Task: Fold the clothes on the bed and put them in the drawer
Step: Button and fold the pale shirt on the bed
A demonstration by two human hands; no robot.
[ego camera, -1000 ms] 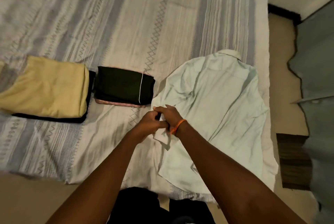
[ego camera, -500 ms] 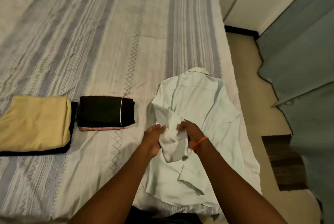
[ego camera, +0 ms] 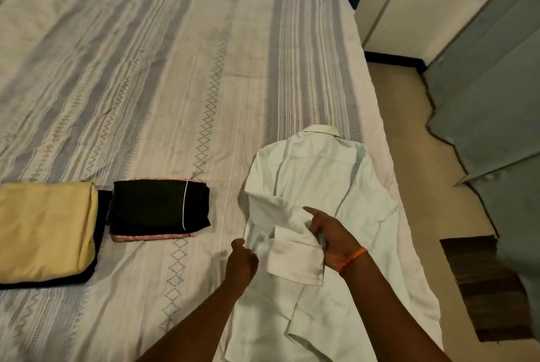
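Striped white-and-grey woven bedsheet [ego camera: 175, 69] covers the bed and fills most of the view; more of its far end shows than 0.5 s ago.

Pale mint long-sleeved cotton shirt [ego camera: 321, 180] lies flat on the sheet's right side, collar on the far side of the fingers. Its sleeve cuff [ego camera: 295, 256] is now spread wide between the two hands, where earlier it was bunched between them.

Folded yellow cloth on a black layer [ego camera: 43, 230] sits well out past the left fingers at the frame's left edge. Folded black garment with white piping on a pink piece [ego camera: 157, 207] lies between that stack and the left fingers, apart from both.

Right hand [ego camera: 330, 236]: fingers curled into the cuff's right edge, index finger pointing away from the rest; it has moved right. Orange thread band [ego camera: 352, 258] on its wrist.

Left hand [ego camera: 241, 259]: thumb and fingers pinching the sleeve's left edge.
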